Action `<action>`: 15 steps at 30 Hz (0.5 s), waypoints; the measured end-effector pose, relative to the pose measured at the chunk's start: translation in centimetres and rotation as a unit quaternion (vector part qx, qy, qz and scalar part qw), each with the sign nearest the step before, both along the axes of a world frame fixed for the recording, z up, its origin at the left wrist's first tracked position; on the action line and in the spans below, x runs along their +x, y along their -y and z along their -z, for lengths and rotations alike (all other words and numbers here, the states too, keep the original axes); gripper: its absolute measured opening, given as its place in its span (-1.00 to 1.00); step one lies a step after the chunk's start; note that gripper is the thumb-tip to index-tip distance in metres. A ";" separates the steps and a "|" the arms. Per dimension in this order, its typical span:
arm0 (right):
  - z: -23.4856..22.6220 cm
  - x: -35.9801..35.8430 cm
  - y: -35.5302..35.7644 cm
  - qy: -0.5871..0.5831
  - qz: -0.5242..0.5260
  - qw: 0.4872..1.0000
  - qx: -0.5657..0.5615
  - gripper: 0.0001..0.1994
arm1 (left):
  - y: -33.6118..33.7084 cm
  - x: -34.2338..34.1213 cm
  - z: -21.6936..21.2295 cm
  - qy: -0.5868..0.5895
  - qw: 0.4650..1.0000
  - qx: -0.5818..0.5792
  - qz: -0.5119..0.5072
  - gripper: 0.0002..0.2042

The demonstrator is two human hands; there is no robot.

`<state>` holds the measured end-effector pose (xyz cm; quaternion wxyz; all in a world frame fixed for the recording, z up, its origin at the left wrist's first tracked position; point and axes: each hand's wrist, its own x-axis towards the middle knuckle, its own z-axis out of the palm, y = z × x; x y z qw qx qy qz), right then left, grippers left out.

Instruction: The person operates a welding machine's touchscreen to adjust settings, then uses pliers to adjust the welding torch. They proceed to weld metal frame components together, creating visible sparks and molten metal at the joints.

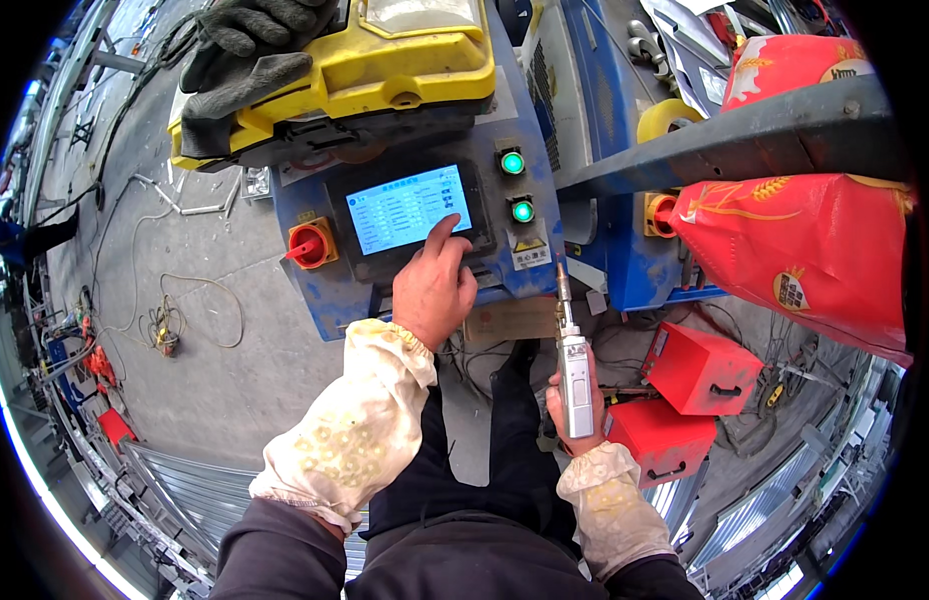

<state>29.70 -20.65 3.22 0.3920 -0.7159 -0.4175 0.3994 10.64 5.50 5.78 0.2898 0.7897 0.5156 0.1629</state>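
Observation:
My left hand [433, 292] reaches over the blue machine cabinet [337, 305]. Its index finger is stretched out to the lit touchscreen [395, 212], at the lower right part of the display; the thumb stands apart and nothing is held. In my right hand [559, 408] is a grey welding torch [577, 385], upright in the picture with its slim copper-coloured nozzle pointing away from me. The fingers wrap its body, partly hidden behind it. Beside the screen are two green lit buttons [513, 162] on the right and a red rotary switch [308, 245] on the left.
A yellow toolbox [405, 70] with grey work gloves [247, 70] lies on the cabinet top. A dark metal beam [725, 135] crosses at right, near a red sack [795, 255]. Red boxes [703, 368] stand on the floor at right; cables [165, 330] lie at left.

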 end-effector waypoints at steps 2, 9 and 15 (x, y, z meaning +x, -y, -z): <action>0.1 0.0 0.1 -0.002 0.003 1.000 -0.003 -0.11 | 0.5 -0.3 0.1 0.011 1.000 0.000 0.001 -0.72; -0.4 -0.1 -0.3 0.013 0.005 1.000 -0.012 -0.13 | 2.8 -1.5 0.7 0.021 1.000 0.008 0.001 -0.72; -0.9 -0.2 -0.4 -0.009 0.002 1.000 -0.013 -0.16 | 3.8 -2.2 0.7 0.028 1.000 -0.003 0.005 -0.72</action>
